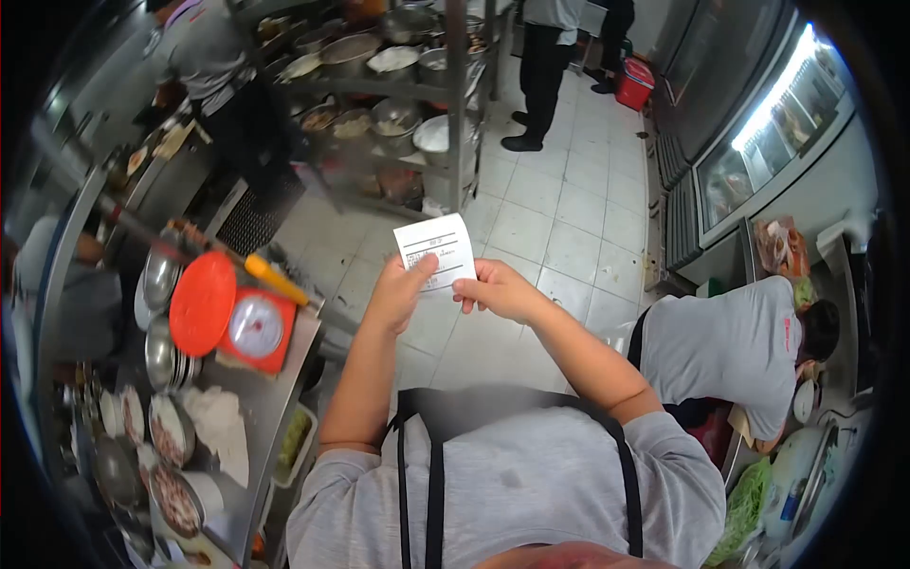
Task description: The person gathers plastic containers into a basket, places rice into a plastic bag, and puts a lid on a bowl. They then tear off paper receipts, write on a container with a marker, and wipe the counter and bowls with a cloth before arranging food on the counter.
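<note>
A small white paper slip with printed black lines is held up in front of my chest, above the tiled floor. My left hand pinches its lower left part, with the thumb lying over the print. At the lower right edge, my right hand grips the same slip between thumb and fingers. The print is too small to read.
On the left, a metal counter bears a red scale and several bowls. Ahead stands a shelf rack with pots. One person bends over the right counter; others stand farther off. A red box sits on the floor.
</note>
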Motion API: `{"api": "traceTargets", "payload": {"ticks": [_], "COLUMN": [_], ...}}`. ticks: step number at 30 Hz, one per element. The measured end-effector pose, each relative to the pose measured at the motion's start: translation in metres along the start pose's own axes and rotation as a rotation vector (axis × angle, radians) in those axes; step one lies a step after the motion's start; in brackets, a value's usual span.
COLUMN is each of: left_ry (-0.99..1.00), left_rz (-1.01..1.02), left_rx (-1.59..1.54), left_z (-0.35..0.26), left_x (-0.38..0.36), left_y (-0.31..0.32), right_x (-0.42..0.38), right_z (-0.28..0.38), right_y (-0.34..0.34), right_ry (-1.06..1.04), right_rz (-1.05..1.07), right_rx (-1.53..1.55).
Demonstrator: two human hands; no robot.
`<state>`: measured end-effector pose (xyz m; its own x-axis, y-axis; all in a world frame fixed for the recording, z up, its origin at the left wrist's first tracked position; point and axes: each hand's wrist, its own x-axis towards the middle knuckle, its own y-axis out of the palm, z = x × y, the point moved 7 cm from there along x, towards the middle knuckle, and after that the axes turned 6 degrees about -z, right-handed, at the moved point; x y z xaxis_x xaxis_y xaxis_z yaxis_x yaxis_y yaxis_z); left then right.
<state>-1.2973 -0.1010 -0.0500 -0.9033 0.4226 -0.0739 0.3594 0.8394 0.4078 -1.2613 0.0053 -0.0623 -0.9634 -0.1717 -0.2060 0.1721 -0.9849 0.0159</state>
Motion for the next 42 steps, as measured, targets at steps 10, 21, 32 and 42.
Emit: {"api": "traceTargets", "payload": {"ticks": [10, 21, 32, 42], "left_ry": [0.141, 1.184, 1.415, 1.546], "left_rz": [-0.052, -0.57, -1.271, -1.486], "left_rx": [0.286, 0.389, 0.61, 0.784], "left_z": [0.015, -0.157, -0.144, -0.132], "left_x": [0.202, 0.418, 0.47, 0.467], "left_y": [0.015, 0.076, 0.106, 0.094], "right_x": [0.143, 0.223, 0.431, 0.646], "right_z": [0.003, 0.057, 0.192, 0.368], "right_y": [-0.149, -0.489, -0.688, -0.684], "right_ry": [-0.196, -0.178, -0.459, -0.961], "right_rz": [-0.239, -0.917, -0.678, -0.351], "right_rx": [-0.202, -0.711, -0.402, -0.357]}}
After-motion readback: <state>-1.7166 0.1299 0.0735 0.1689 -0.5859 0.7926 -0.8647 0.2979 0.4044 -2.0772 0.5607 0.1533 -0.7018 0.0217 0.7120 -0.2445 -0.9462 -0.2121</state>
